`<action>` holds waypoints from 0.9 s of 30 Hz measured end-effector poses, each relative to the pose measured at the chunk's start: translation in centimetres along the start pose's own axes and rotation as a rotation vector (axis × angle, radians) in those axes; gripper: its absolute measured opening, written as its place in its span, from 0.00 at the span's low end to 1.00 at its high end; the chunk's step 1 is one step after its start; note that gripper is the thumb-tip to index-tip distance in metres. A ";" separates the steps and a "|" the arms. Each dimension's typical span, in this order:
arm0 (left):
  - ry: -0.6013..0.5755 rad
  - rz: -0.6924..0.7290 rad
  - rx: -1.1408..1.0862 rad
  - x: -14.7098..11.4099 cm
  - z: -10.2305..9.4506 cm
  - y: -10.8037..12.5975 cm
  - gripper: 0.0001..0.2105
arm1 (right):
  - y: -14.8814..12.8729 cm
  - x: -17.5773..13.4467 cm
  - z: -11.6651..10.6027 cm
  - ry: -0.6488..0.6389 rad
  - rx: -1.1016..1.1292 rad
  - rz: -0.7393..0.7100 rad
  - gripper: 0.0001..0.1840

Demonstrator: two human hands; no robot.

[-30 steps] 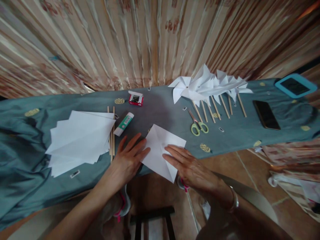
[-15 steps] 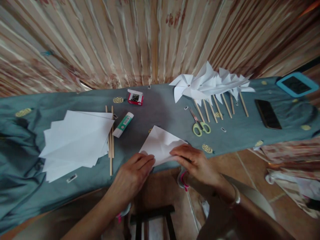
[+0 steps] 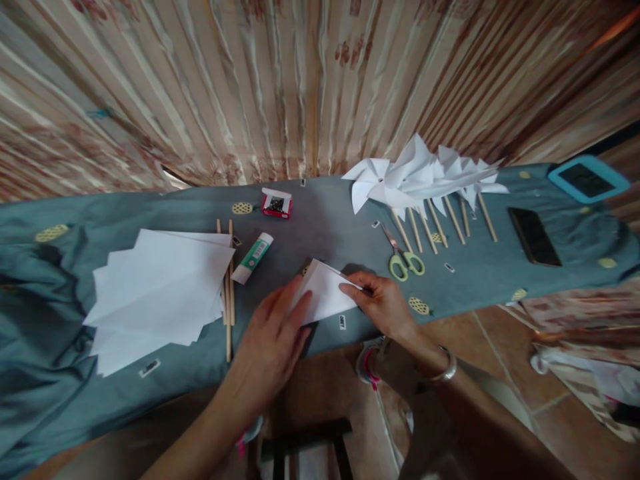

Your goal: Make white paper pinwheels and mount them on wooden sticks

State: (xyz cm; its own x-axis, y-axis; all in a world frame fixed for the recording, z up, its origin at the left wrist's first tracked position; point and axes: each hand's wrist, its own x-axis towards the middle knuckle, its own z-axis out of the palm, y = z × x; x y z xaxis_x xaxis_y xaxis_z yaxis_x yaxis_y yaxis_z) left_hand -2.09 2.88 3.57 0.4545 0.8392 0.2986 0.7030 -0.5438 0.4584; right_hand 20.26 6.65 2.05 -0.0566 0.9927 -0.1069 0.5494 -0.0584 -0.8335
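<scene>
A white sheet of paper [image 3: 327,293], folded over, lies on the cloth near the table's front edge. My left hand [image 3: 273,333] rests on its left side, fingers stretched out and apart, pressing it down. At the right end of the paper, my right hand [image 3: 383,300] pinches the folded edge between thumb and fingers. The fingertips under that edge are hidden. Beyond the right hand lie scissors [image 3: 406,264] with green handles. A glue stick [image 3: 253,258] with a green and white label is up and left of the folded paper.
Loose white sheets [image 3: 160,293] lie at the left, beside several wooden sticks [image 3: 229,333]. A small open red box [image 3: 277,203] stands at the back. Several paper pinwheels [image 3: 395,180] on sticks are at back right, near a phone [image 3: 534,237] and a blue-framed tablet [image 3: 590,179].
The paper has been folded over into a narrower shape. My right hand has shifted slightly up the paper's edge. My left hand's fingers have spread along the left side.
</scene>
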 end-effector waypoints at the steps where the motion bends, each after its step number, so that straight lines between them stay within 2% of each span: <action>1: -0.008 0.116 0.061 -0.2 0.3 0.5 0.21 | -0.2 0.0 0.0 0.002 -0.028 0.003 0.11; 2: -0.039 0.197 0.102 -0.4 0.7 1.1 0.21 | -0.4 0.1 0.1 0.007 -0.060 0.002 0.11; 4: -0.067 0.256 0.156 -0.9 1.7 1.9 0.21 | -0.9 0.2 0.1 0.019 -0.136 -0.001 0.11; 9: -0.168 0.203 0.212 -1.6 3.6 2.1 0.29 | -1.8 0.9 0.1 0.042 -0.254 0.009 0.09; 27: -0.241 0.163 0.237 -0.7 3.6 1.3 0.30 | -1.9 1.5 0.6 0.083 -0.309 0.051 0.07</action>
State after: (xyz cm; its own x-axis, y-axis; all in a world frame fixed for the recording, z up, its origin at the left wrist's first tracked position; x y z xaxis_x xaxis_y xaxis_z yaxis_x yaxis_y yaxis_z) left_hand 0.46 1.62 0.97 0.6667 0.7333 0.1331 0.7052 -0.6785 0.2059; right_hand 18.63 8.16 3.14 0.0386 0.9953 -0.0890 0.7773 -0.0858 -0.6232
